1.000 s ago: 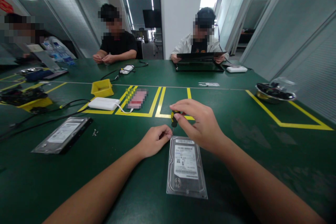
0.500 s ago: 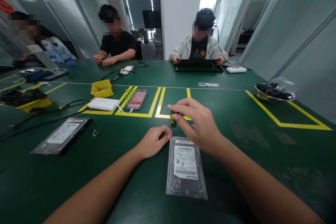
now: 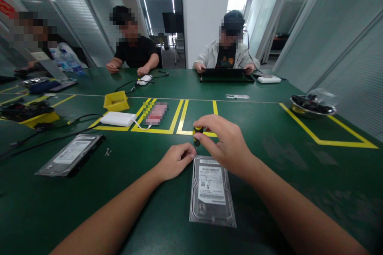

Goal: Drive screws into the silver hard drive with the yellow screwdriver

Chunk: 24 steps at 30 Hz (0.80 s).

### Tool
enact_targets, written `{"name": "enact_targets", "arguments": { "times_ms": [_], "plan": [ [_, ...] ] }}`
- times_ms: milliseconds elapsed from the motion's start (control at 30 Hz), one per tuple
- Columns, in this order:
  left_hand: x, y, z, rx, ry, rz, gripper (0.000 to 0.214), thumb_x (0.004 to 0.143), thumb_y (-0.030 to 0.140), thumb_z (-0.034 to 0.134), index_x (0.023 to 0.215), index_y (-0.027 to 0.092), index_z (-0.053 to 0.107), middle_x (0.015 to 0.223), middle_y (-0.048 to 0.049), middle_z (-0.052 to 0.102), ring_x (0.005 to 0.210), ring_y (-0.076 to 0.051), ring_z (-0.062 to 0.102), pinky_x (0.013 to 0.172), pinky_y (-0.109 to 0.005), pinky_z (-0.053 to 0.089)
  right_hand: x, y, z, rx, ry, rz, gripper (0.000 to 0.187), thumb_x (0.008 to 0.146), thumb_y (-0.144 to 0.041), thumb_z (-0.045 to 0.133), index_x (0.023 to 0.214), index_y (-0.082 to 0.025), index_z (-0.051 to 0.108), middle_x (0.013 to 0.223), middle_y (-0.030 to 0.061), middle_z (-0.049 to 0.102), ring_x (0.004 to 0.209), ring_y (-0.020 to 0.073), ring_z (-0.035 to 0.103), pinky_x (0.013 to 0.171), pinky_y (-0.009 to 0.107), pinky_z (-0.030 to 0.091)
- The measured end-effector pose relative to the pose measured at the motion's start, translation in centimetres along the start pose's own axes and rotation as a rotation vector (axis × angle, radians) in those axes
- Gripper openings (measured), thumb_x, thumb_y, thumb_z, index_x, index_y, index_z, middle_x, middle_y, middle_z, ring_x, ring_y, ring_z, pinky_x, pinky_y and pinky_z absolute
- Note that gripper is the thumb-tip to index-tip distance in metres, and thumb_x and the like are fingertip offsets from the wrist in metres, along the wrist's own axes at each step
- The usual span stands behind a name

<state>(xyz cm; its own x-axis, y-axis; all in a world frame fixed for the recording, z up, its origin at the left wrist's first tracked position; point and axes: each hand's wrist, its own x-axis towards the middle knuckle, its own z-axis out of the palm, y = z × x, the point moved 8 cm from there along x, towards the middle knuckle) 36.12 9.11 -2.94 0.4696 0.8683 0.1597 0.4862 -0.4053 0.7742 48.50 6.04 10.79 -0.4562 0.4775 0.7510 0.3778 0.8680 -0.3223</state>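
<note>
Right hand (image 3: 227, 145) shifted round yellow-black screwdriver (image 3: 196, 135), silver white-labelled hard drive (image 3: 212, 193) flat

Yellow bin (image 3: 116, 101) just behind a white power bank (image 3: 118, 118)

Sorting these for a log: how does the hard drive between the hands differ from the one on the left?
The near hard drive lies straight, the left hand and right hand at its far end, a screwdriver in the right; the left hard drive lies slanted, untouched. Both are silver, label up.
</note>
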Motion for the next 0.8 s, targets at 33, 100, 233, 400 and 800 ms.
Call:
{"name": "enact_targets", "arguments": {
  "times_ms": [33, 100, 233, 400, 800],
  "plan": [
    [0.01, -0.01, 0.01, 0.002, -0.001, -0.001, 0.013, 0.092, 0.023, 0.052, 0.084, 0.016, 0.059, 0.076, 0.0021, 0.060, 0.070, -0.013, 0.053, 0.066, -0.024, 0.037, 0.01, -0.01, -0.01, 0.001, 0.000, 0.000, 0.013, 0.093, -0.015, 0.058, 0.104, -0.013, 0.063, 0.103, 0.0066, 0.066, 0.096, 0.0156, 0.061, 0.086, 0.029, 0.050],
    [0.01, -0.06, 0.05, 0.002, -0.004, 0.000, 0.013, 0.092, 0.023, 0.052, 0.083, 0.016, 0.059, 0.076, 0.0020, 0.060, 0.070, -0.013, 0.053, 0.066, -0.024, 0.037, 0.05, -0.10, -0.07, 0.009, 0.003, -0.004, 0.013, 0.092, -0.013, 0.057, 0.103, -0.012, 0.063, 0.105, 0.0072, 0.066, 0.099, 0.0155, 0.061, 0.088, 0.028, 0.049],
    [0.02, -0.24, 0.16, -0.002, -0.007, 0.009, 0.015, 0.093, 0.024, 0.051, 0.084, 0.016, 0.059, 0.077, 0.0023, 0.059, 0.071, -0.013, 0.053, 0.066, -0.024, 0.037, 0.20, -0.32, -0.18, 0.022, 0.012, -0.011, 0.013, 0.090, -0.013, 0.059, 0.102, -0.011, 0.064, 0.106, 0.0081, 0.066, 0.104, 0.0166, 0.060, 0.091, 0.028, 0.048],
    [0.04, -0.19, 0.09, -0.002, 0.000, 0.014, 0.013, 0.092, 0.024, 0.052, 0.085, 0.016, 0.059, 0.076, 0.0028, 0.059, 0.070, -0.012, 0.052, 0.065, -0.024, 0.037, 0.21, -0.27, -0.24, 0.013, 0.014, -0.011, 0.011, 0.090, -0.014, 0.061, 0.101, -0.012, 0.064, 0.102, 0.0070, 0.065, 0.100, 0.0162, 0.060, 0.088, 0.029, 0.048],
    [0.09, -0.14, 0.02, 0.003, 0.000, 0.002, 0.013, 0.092, 0.024, 0.053, 0.084, 0.016, 0.060, 0.075, 0.0035, 0.060, 0.069, -0.012, 0.052, 0.065, -0.024, 0.037, 0.02, 0.09, -0.06, -0.011, 0.005, 0.038, 0.017, 0.091, -0.014, 0.059, 0.107, -0.013, 0.064, 0.104, 0.0072, 0.063, 0.098, 0.0168, 0.059, 0.086, 0.031, 0.047]
  ]
}}
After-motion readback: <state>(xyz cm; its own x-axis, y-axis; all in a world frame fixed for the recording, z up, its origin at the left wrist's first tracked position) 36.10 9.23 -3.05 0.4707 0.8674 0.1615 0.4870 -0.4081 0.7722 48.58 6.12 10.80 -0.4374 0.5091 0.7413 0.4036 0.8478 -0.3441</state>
